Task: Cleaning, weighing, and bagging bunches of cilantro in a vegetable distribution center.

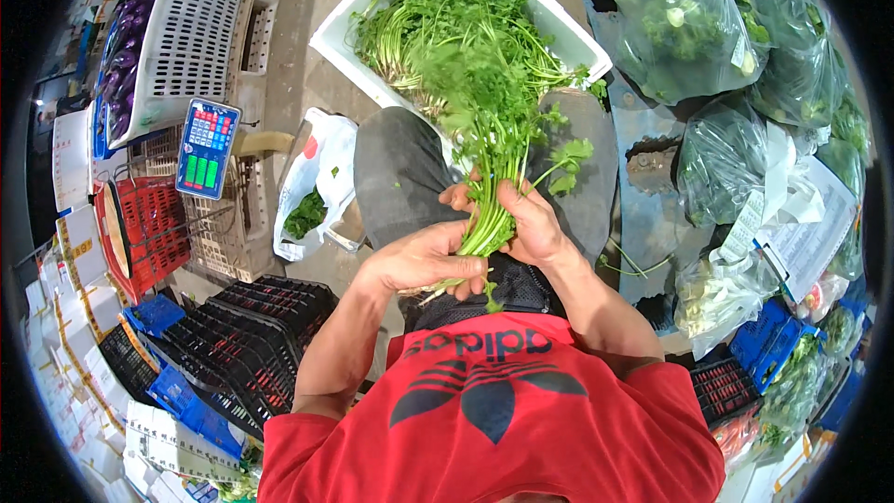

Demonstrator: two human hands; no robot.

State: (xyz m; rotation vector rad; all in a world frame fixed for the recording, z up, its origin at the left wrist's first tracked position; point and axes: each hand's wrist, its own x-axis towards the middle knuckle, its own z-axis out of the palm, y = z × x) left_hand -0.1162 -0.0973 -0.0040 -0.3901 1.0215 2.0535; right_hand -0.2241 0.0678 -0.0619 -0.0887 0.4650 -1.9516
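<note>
Red T-shirt point(559, 447) with dark printing spreads across the lower middle. Beyond it, between the legs of grey trousers point(582, 177), both hands grasp a bunch of leafy green herbs point(503, 163): left hand point(424, 256) around the root end, right hand point(535, 219) on the stems. Farther out, a white foam box point(349, 61) holds similar greens; clear plastic bags point(684, 37) of vegetables sit at right.

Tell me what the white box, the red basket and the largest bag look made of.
Box: probably polystyrene foam, matte; its walls are thick and plain white.
Basket: likely hard plastic, fairly smooth; its wall has regular slots.
Bag: apparently thin plastic film, shiny; it creases and its contents show through.
</note>
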